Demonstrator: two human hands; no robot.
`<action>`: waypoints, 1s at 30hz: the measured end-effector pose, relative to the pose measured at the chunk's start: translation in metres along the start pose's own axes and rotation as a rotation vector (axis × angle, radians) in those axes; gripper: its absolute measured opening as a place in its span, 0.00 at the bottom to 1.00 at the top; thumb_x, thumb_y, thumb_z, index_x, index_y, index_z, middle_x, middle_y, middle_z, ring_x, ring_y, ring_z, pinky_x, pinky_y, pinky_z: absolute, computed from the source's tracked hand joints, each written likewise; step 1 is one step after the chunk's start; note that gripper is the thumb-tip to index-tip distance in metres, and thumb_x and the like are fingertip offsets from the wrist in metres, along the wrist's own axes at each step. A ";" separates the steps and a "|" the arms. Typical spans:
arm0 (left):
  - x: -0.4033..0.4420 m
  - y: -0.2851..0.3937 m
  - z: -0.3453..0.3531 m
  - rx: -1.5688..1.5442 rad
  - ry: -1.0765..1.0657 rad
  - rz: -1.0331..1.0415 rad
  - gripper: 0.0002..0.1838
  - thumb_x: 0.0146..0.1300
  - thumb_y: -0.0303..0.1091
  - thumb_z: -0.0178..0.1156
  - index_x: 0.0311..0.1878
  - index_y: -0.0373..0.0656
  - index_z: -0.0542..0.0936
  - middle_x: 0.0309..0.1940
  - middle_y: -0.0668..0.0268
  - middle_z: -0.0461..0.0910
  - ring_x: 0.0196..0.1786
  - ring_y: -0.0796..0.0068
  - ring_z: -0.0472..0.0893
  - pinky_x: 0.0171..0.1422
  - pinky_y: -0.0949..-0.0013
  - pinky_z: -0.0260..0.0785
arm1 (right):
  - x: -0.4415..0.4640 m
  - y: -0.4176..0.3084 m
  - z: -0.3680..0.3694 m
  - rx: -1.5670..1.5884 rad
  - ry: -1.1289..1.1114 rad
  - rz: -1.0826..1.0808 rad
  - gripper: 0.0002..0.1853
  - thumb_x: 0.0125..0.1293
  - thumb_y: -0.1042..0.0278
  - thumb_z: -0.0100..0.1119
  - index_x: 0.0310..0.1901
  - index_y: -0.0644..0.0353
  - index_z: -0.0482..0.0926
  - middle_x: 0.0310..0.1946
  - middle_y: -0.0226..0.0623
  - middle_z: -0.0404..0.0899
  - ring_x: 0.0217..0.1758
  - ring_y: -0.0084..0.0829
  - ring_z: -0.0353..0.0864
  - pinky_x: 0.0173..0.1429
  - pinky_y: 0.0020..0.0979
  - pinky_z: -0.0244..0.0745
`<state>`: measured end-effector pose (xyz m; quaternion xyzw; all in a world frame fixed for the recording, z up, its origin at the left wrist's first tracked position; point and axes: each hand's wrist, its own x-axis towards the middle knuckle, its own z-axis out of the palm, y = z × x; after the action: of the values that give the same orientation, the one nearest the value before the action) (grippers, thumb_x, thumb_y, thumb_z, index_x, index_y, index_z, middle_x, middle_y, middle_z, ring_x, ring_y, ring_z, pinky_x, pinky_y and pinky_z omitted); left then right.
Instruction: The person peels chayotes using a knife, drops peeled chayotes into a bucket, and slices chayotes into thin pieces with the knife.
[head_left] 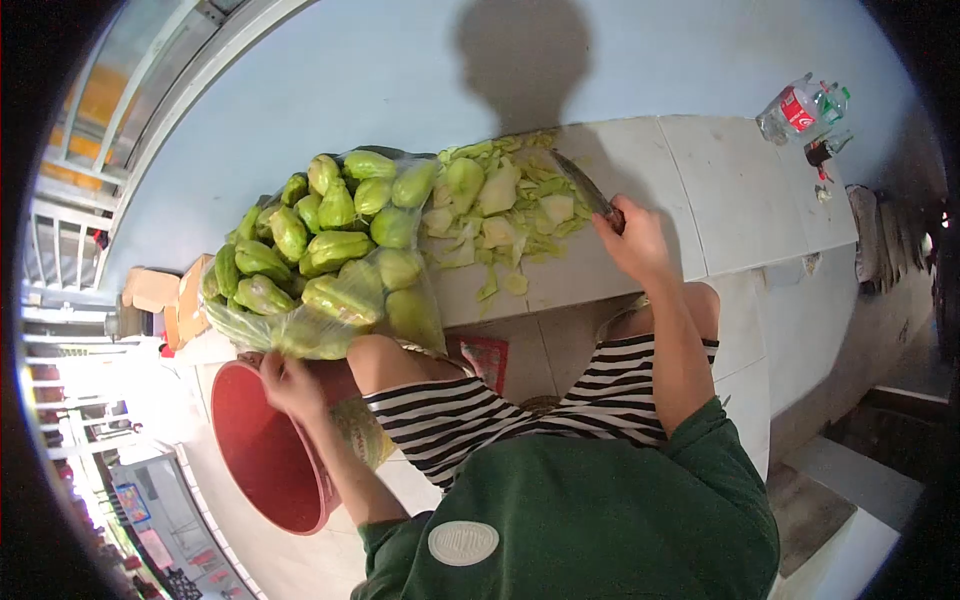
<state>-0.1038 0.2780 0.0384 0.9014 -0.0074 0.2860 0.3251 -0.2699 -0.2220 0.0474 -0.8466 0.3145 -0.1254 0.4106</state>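
My right hand (637,240) is closed around the handle of a knife (583,183), its blade pointing up and left over the tiled ledge. Beside the blade, a pile of green peelings (545,238) covers part of the ledge, with pale cut pieces among them. A clear plastic bag (300,335) full of green chayotes (335,250) lies to the left. My left hand (292,388) is at the bag's lower edge, over the rim of a red bucket (255,450). Motion blurs its fingers, so I cannot tell whether they grip the plastic.
The tiled ledge (740,200) runs along a pale blue wall. Plastic bottles (797,110) and a dark bottle (820,150) stand at its right end. A cardboard box (190,300) is at the far left. My knees are close against the ledge.
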 end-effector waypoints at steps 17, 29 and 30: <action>-0.032 0.204 0.365 0.378 -0.894 0.127 0.53 0.46 0.44 0.68 0.75 0.46 0.52 0.65 0.35 0.60 0.69 0.38 0.60 0.69 0.49 0.61 | 0.028 0.023 0.003 -0.088 -0.121 -0.035 0.14 0.64 0.59 0.58 0.37 0.65 0.76 0.27 0.51 0.80 0.33 0.54 0.81 0.39 0.48 0.76; -0.007 0.182 0.357 0.145 -1.151 0.168 0.53 0.35 0.42 0.75 0.68 0.46 0.60 0.63 0.44 0.66 0.62 0.45 0.72 0.63 0.55 0.70 | 0.018 0.013 0.005 -0.082 -0.072 -0.075 0.13 0.62 0.62 0.60 0.35 0.66 0.76 0.26 0.53 0.80 0.33 0.55 0.80 0.38 0.49 0.74; -0.006 0.183 0.348 0.019 -1.163 0.097 0.50 0.38 0.39 0.74 0.67 0.47 0.59 0.62 0.47 0.67 0.60 0.46 0.74 0.60 0.53 0.72 | 0.017 0.014 0.007 -0.038 -0.053 -0.098 0.13 0.61 0.62 0.60 0.35 0.66 0.76 0.26 0.54 0.80 0.33 0.55 0.80 0.38 0.49 0.74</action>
<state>0.0323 -0.0732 -0.0755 0.9117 -0.2233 -0.2415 0.2463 -0.2599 -0.2347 0.0313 -0.8717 0.2641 -0.1170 0.3958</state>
